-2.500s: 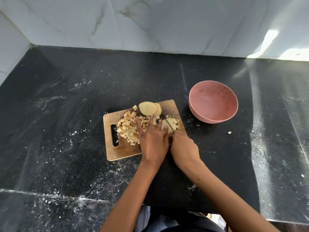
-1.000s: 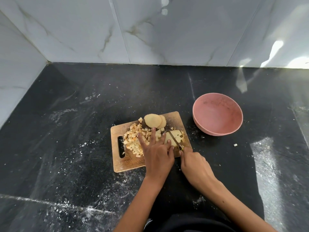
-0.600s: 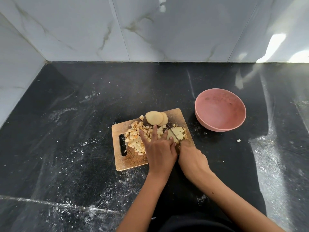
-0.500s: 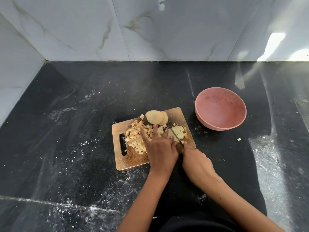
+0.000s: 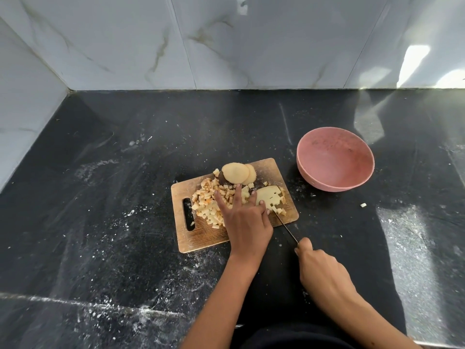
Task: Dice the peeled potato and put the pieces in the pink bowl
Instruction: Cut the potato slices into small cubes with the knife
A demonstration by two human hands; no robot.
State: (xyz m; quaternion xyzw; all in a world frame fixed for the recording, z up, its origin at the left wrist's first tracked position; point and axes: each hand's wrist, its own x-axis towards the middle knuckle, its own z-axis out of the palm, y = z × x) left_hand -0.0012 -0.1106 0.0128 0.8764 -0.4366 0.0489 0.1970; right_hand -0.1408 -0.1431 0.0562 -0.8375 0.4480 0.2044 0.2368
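Potato slab (image 5: pixel 268 197) on the board (image 5: pixel 201 238), pinned by the flat-fingered left hand (image 5: pixel 245 222), is now half-cubed; knife (image 5: pixel 285 226), gripped by the right hand (image 5: pixel 320 272), has been drawn back off it, bowl (image 5: pixel 336 159) unfilled.

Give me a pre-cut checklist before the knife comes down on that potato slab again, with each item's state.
1. Knife gripped by right hand: ok.
2. Left hand steadies the potato slab, fingers straight: ok.
3. Left fingertips clear of the blade: not ok, they sit right beside it.
4. Slab fully on the cutting board: ok.
5. Pink bowl upright, ready for pieces: ok, nothing in it yet.
6. Stray pieces: not ok, one lies on the counter.
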